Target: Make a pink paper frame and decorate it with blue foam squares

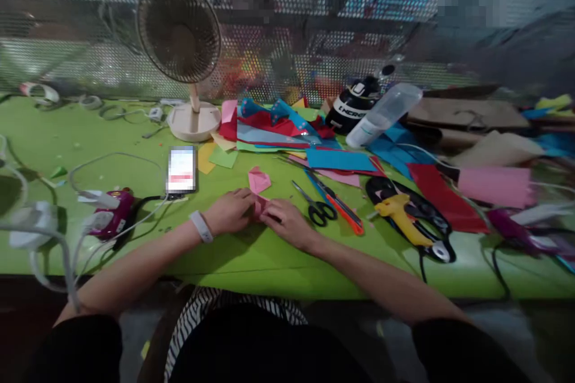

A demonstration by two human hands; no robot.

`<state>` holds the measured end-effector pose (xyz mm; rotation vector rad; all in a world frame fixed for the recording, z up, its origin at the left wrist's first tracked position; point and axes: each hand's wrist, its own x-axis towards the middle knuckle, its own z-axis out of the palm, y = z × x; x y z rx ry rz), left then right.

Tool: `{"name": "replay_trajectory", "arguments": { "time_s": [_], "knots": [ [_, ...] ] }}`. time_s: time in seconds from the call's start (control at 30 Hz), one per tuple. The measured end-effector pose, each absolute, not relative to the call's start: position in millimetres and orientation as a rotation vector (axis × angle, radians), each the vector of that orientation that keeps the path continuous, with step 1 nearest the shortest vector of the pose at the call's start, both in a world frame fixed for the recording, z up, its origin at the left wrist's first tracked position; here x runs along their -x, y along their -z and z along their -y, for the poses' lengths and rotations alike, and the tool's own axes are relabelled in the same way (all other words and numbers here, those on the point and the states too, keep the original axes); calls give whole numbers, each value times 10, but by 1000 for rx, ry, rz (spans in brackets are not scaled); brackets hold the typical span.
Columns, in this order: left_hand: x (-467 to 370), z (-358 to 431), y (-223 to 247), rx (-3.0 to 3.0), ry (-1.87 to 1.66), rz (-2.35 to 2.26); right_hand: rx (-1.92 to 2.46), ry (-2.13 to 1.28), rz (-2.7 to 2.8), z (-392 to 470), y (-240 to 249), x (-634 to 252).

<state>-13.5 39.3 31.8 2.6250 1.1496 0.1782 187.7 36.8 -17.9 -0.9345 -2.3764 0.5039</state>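
Observation:
Between my two hands is a small folded pink paper (259,208), low over the green table. The fingers of my left hand (232,210) are closed on its left side, and a white band circles that wrist. My right hand (287,222) pinches the right side of the same paper. Just beyond my fingertips lies another folded pink piece (259,180). Black-handled scissors (321,213) rest to the right of my right hand, beside an orange and black cutter (344,209).
On the green table (251,260) stand a fan (193,122), a lit phone (181,169) and a purple power strip (112,213) with cables at left. Coloured sheets (340,160), a clear bottle (386,114), a black jug (350,109) and a yellow glue gun (404,218) are at right.

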Motion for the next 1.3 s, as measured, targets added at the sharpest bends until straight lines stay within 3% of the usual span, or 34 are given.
{"name": "replay_trajectory", "arguments": {
  "time_s": [0.13,0.43,0.8,1.13,1.3],
  "knots": [
    [-17,-420,-493,-2661,138,-1255,922,-523,2356,-389,225,-1891],
    [-150,-619,-605,-2635,257,-1340,996,-699,2261,-397,188,-1891],
    [-178,-1078,-770,-2701,430,-1015,1115,-753,2235,-425,140,-1803],
    [240,-506,-420,-2712,-33,-1234,1264,-787,2219,-400,124,-1801],
    [255,-192,-204,-3054,-332,-1201,1235,-794,2242,-398,73,-1789]
  ]
}}
